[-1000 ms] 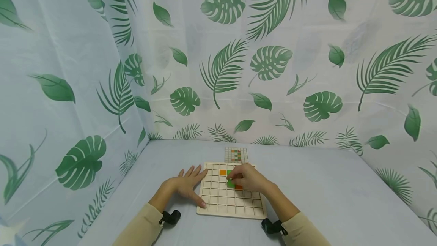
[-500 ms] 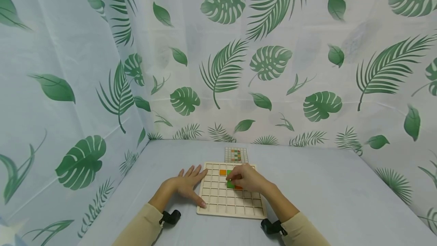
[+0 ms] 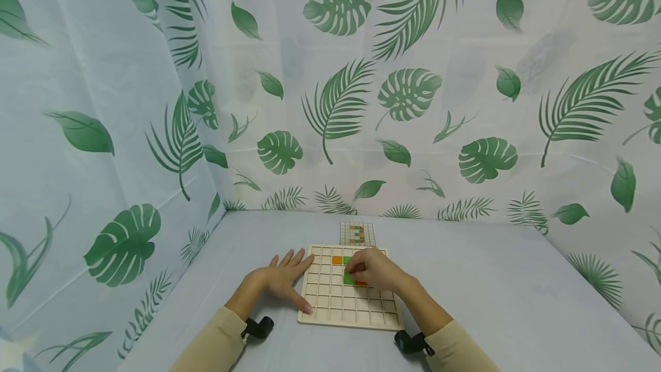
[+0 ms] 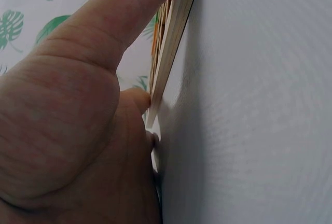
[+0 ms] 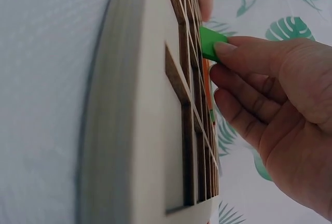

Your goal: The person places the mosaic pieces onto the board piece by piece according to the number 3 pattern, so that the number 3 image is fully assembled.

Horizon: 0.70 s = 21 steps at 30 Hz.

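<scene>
In the head view a wooden grid board [image 3: 341, 303] lies on the table. My left hand [image 3: 283, 280] has its fingers spread at the board's left edge, with the thumb on the near left corner; the left wrist view shows the thumb [image 4: 98, 24] against the board's side. My right hand [image 3: 377, 268] is over the upper middle of the grid. Between its thumb and fingers it pinches a green square tile [image 5: 210, 42], which stands tilted at the grid's surface in the right wrist view. An orange tile [image 3: 337, 260] sits in an upper cell, and a red-orange tile [image 3: 361, 283] is partly covered by the right hand.
Behind the board lies a small pattern card [image 3: 357, 234] printed with a grid and coloured squares. A white table surface [image 3: 465, 286] spreads around the board. Leaf-printed curtains [image 3: 403, 96] hang at the back and left.
Both hands stay nearly in place. The right fingertips shift only slightly over the green tile, and the red-orange tile beside it is a little more covered than one second ago.
</scene>
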Motion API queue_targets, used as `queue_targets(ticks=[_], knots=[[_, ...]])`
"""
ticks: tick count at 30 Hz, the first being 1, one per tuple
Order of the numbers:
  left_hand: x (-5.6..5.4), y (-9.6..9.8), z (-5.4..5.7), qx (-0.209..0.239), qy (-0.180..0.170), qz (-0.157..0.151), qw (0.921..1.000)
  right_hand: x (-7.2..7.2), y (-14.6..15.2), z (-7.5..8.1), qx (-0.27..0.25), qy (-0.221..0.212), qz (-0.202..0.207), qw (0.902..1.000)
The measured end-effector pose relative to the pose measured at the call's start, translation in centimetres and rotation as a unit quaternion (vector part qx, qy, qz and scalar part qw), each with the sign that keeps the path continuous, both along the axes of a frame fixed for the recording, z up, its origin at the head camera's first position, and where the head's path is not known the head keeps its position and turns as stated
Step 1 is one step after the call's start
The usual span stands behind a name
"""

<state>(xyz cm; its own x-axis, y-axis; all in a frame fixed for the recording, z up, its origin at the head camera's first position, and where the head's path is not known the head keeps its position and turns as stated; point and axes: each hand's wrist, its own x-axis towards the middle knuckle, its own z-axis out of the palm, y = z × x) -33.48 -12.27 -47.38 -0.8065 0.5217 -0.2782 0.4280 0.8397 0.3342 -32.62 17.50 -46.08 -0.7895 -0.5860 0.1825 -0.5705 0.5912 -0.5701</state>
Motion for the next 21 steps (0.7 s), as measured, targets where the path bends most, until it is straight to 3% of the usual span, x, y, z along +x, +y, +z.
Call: queue_targets(ticks=[21], knots=[[0.01,-0.05,0.12,0.008,-0.003,-0.005,0.9999,0.12,-0.03,-0.05,0.012,-0.022,-0.007,0.9997]])
